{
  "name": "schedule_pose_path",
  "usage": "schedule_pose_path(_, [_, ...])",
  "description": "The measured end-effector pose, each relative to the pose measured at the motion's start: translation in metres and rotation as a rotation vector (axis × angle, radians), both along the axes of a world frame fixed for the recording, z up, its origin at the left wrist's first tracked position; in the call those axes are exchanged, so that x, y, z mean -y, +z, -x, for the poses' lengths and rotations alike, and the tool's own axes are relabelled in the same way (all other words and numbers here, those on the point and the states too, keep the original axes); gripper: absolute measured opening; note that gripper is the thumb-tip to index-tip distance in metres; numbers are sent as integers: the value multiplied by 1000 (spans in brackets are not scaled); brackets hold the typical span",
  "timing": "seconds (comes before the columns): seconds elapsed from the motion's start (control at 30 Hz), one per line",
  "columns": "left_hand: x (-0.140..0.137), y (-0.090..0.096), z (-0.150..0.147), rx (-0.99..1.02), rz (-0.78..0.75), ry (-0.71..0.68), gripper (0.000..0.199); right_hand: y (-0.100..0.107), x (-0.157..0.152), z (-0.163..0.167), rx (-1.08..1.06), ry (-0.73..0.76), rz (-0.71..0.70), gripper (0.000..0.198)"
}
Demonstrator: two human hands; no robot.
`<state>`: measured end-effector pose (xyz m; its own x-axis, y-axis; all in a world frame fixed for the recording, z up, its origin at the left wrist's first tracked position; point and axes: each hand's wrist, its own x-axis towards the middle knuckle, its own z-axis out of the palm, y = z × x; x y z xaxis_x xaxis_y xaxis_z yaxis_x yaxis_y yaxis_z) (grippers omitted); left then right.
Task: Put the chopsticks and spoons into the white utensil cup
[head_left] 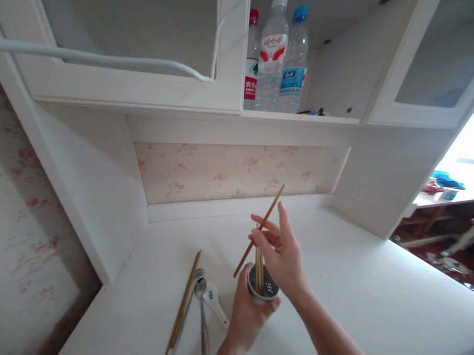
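Lower centre of frame: left hand wraps around cup; right hand pinches 1 tilted chopstick above it. White spoon lies left of cup.

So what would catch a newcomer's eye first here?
Probably the right hand, holding a chopstick aslant near the cup gripped by the left hand. Then the three bottles on the upper shelf. Spoons and more chopsticks lie on the table, left of the hands.

Held chopstick looks wooden, smooth; metal spoons shiny; white spoon glossy, ceramic-looking; bottles clear plastic; table smooth.
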<state>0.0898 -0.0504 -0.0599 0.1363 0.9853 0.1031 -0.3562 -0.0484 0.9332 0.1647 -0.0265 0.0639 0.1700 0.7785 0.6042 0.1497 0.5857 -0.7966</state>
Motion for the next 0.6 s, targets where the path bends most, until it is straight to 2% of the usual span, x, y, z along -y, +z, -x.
schedule_pose_path(0.03, [0,0,0,-40,-29,16,82,-1,-2,-9,-73,-16,14,78])
schedule_pose_path(0.1, [0,0,-1,-95,-65,29,81,-6,-7,-24,-196,-37,53,75])
schedule_pose_path(0.27, [0,-3,-1,-147,-54,11,78,-25,-19,-47,-363,-74,203,42])
schedule_pose_path(0.4, [0,-3,0,-170,-35,25,80,-37,-23,-50,-382,-82,264,35])
schedule_pose_path(0.6, [0,6,2,-184,-24,-12,78,-45,-27,-47,-277,-121,263,30])
